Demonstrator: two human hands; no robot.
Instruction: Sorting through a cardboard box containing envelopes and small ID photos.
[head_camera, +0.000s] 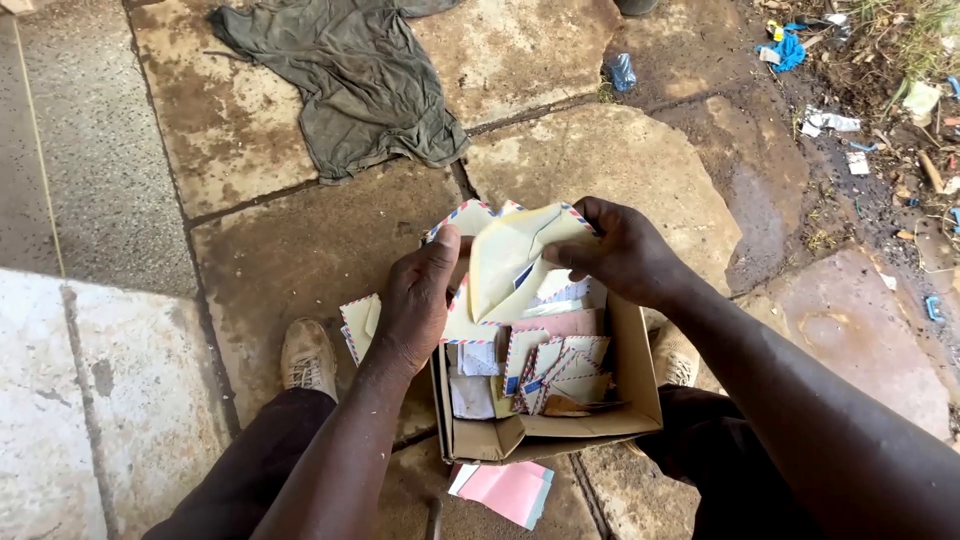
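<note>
both hands share 1 envelope (515, 260) above box (640, 385): left hand (415, 305) clamps its left edge, right hand (620, 250) pinches top-right corner; long axis slants up-right, between hands.

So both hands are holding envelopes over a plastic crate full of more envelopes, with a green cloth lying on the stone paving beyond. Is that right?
Not quite: in the head view the container is a cardboard box, not a plastic crate. The rest holds: the left hand and right hand hold envelopes over it, and the green cloth lies on the paving beyond.

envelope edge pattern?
Red, white and blue striped border on the cream envelope; head view.
</note>
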